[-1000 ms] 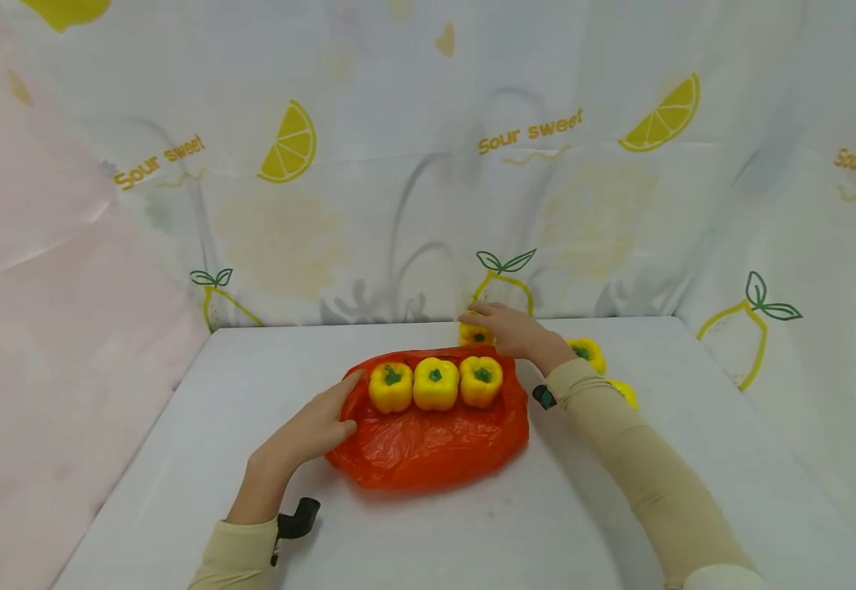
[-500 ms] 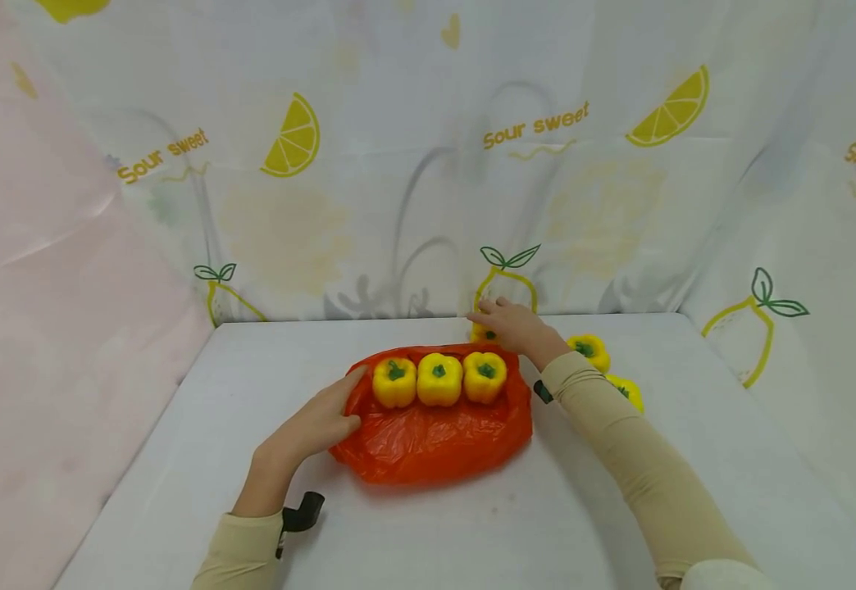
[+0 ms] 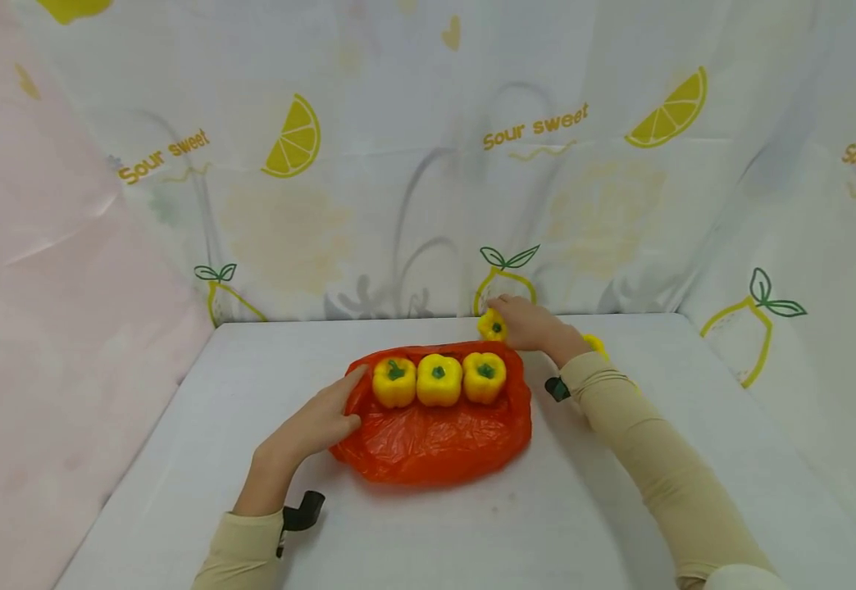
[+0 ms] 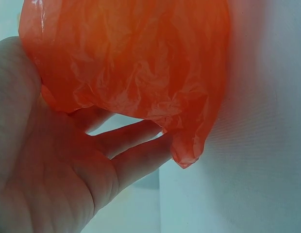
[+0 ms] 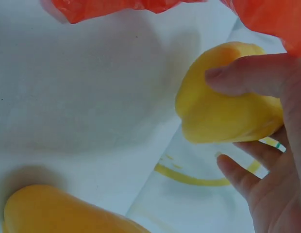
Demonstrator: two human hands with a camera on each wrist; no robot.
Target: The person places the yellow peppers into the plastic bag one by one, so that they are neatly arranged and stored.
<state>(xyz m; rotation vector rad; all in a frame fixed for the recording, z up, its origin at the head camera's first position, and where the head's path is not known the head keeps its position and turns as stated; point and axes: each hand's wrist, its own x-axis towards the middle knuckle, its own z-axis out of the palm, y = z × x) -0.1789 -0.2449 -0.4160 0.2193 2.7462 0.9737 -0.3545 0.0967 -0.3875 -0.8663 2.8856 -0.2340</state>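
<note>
Right now I watch the right hand (image 3: pixel 527 322) at the far side of the bench (image 3: pixel 266 360), where it pinches a yellow pepper (image 3: pixel 492 325) between the thumb and the other fingers. That pepper is just beyond the bag's back edge, toward its right end, with the green stem turned my way. In the right wrist view I see the thumb laid across one side of it and two other fingertips clear of its skin.

The left hand (image 3: pixel 310 424) rests against the left end of the red bag (image 3: pixel 428 447), its fingers spread, thumb apart from the forefinger. From the left wrist I find the other fingers partly covered by the thin plastic.

I count three peppers (image 3: pixel 439 385) in a tight row in the bag's open mouth, stems up. One more pepper (image 3: pixel 594 342) peeks out behind the right sleeve (image 3: pixel 657 455). Past the bench hangs a pale curtain (image 3: pixel 413 205) printed with lemons and the words "Sour sweet".
</note>
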